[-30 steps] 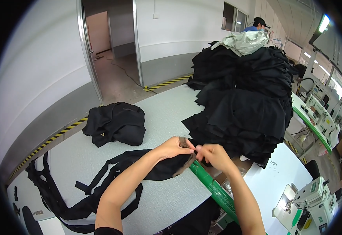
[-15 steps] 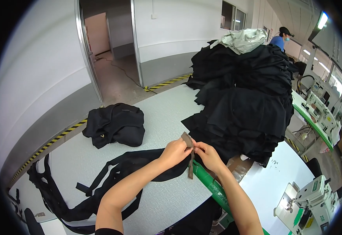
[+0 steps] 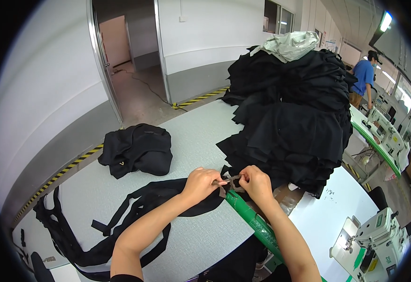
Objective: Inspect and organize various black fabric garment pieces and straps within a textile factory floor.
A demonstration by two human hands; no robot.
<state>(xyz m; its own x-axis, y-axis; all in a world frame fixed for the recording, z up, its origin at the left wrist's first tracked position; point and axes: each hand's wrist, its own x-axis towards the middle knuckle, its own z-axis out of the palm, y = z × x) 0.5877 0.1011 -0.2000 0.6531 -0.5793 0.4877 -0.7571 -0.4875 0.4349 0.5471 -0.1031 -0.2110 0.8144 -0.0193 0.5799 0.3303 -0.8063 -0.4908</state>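
Observation:
Between my two hands a short grey-brown fabric strip [image 3: 234, 178] is stretched, with loose ends of it hanging below. My left hand [image 3: 200, 184] pinches one end, its fingers closed. The other end is pinched by the fingers of my right hand [image 3: 256, 182]. Just below the strip lies a green roll or tube [image 3: 250, 215] along the table edge. Long black fabric bands [image 3: 154, 201] spread over the table under and left of my left forearm.
A large stack of black fabric pieces [image 3: 287, 127] rises beyond my right hand, topped by a pale plastic sheet [image 3: 287, 46]. A black cloth bundle [image 3: 137, 150] sits at left on the table [image 3: 191, 123]. A sewing machine [image 3: 372, 239] stands at lower right. A person [image 3: 364, 77] stands at far right.
My hands have moved apart, drawing the strip from a hanging position to a sideways stretch between them. The person at the far right now shows more fully, further right.

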